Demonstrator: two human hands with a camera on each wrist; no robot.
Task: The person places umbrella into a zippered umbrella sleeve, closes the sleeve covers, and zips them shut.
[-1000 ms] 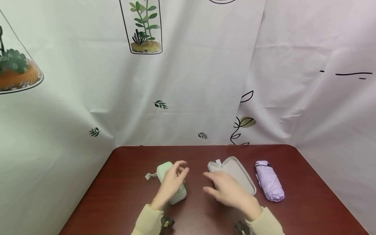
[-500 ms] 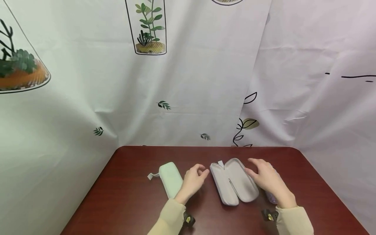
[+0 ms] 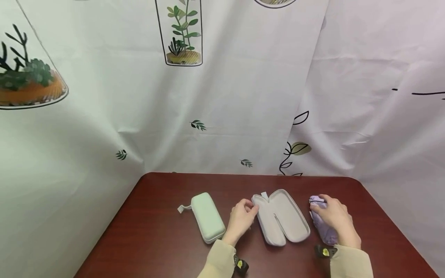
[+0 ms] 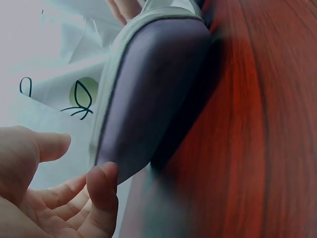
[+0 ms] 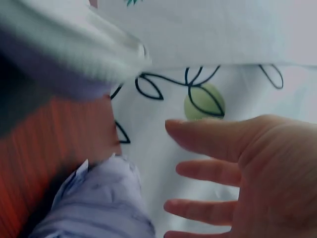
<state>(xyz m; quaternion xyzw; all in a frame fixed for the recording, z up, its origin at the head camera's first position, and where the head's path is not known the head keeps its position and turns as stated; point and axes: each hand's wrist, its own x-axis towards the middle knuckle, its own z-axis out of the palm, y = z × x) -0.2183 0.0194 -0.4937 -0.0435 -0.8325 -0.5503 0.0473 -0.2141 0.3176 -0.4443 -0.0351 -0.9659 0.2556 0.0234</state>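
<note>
In the head view an unzipped hard case (image 3: 272, 227) lies spread open on the table, its pale grey lining facing up. The left wrist view shows its purple outer shell (image 4: 153, 84). My left hand (image 3: 241, 218) is at the case's left edge, a fingertip overlapping the shell, thumb apart from the fingers. Farther right lies a folded lilac umbrella (image 3: 325, 227) with a dark band near its far end. Over it hovers my right hand (image 3: 335, 216), thumb and fingers spread and holding nothing; the right wrist view has the umbrella (image 5: 104, 203) below the fingers.
A closed mint green zip case (image 3: 208, 216) with a pull tab (image 3: 184, 208) lies left of my left hand. The dark red table (image 3: 146, 231) ends at a white printed curtain (image 3: 222, 96) behind it.
My right hand has moved right, from above the open case to above the umbrella. My left hand has moved right, from the green case to the open case's left edge.
</note>
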